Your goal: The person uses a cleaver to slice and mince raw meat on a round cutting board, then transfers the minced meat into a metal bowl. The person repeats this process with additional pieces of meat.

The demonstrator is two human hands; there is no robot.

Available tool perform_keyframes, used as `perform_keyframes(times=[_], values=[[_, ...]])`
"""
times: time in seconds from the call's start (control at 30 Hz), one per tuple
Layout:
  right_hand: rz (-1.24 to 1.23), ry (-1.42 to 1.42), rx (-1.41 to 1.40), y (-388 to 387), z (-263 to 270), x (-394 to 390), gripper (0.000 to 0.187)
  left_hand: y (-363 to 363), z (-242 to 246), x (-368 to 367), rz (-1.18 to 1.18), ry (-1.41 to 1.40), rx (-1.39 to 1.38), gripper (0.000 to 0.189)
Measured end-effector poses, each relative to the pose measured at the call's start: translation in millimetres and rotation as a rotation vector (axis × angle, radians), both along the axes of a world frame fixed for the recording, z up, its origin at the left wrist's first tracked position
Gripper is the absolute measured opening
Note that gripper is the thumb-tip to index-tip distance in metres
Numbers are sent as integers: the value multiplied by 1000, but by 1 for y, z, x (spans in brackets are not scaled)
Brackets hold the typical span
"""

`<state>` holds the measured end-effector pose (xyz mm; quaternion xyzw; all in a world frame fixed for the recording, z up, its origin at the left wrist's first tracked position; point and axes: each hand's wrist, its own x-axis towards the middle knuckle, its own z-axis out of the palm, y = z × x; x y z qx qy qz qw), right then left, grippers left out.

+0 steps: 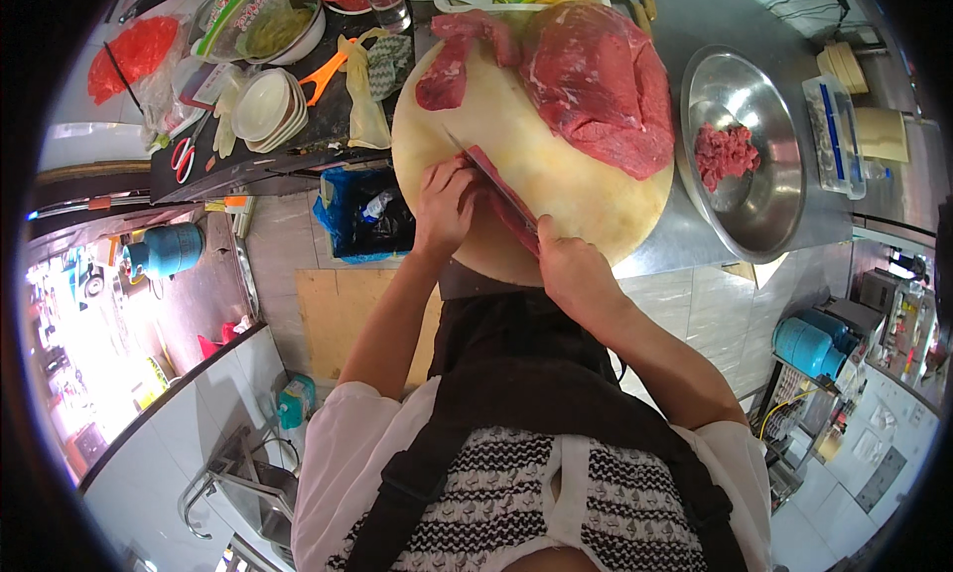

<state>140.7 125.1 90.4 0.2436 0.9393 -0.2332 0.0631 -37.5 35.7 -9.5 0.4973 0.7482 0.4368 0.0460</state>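
On a round, pale cutting board (603,229) lies a strip of raw red meat (509,226), with the blade of a knife (497,181) along it. My right hand (577,274) is closed around the knife's handle, near the board's front edge. My left hand (445,203) rests with curled fingers at the strip's left side; its fingertips are partly hidden, and whether they grip the meat is unclear. A large piece of raw meat (595,80) sits at the board's back right, and smaller pieces (444,73) lie at the back left.
Right of the board, a steel bowl (789,207) holds cut meat (724,155). On the black counter at left are stacked white dishes (262,106), orange-handled scissors (324,73) and red-handled scissors (182,160). A lined bin (339,226) stands below, left of the board.
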Motion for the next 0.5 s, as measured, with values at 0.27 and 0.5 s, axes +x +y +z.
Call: perform_keyframes(times=[0.27, 0.5], values=[[-45, -152, -122, 10, 9, -9, 29, 1, -8, -2, 2, 25, -7, 27], [-58, -80, -93, 10, 1, -22, 14, 3, -7, -6, -7, 25, 26, 26]])
